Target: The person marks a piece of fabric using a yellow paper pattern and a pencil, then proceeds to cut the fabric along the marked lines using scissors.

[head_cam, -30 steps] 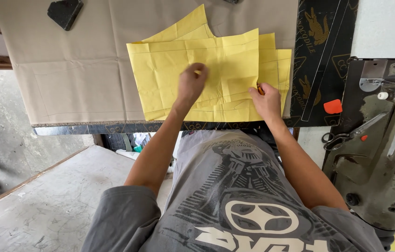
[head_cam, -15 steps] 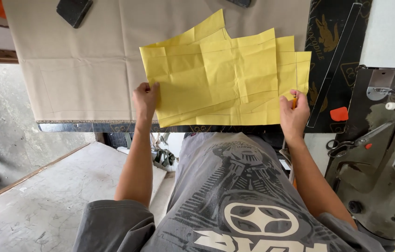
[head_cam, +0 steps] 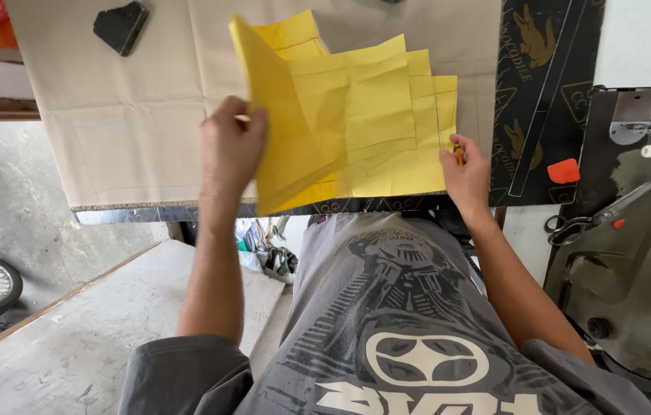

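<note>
Over beige cloth (head_cam: 133, 146), left hand (head_cam: 229, 150) pinches lifted yellow paper (head_cam: 356, 123).

Creased yellow paper pattern sheets (head_cam: 356, 123) look matt and thin — folds show plainly. The beige woven cloth (head_cam: 133, 115) beneath is dull and smooth; the olive metal sewing machine (head_cam: 633, 269) looks worn, scuffed.

A black printed sheet (head_cam: 541, 92) with gold emblems lies flat at the table's right end
</note>
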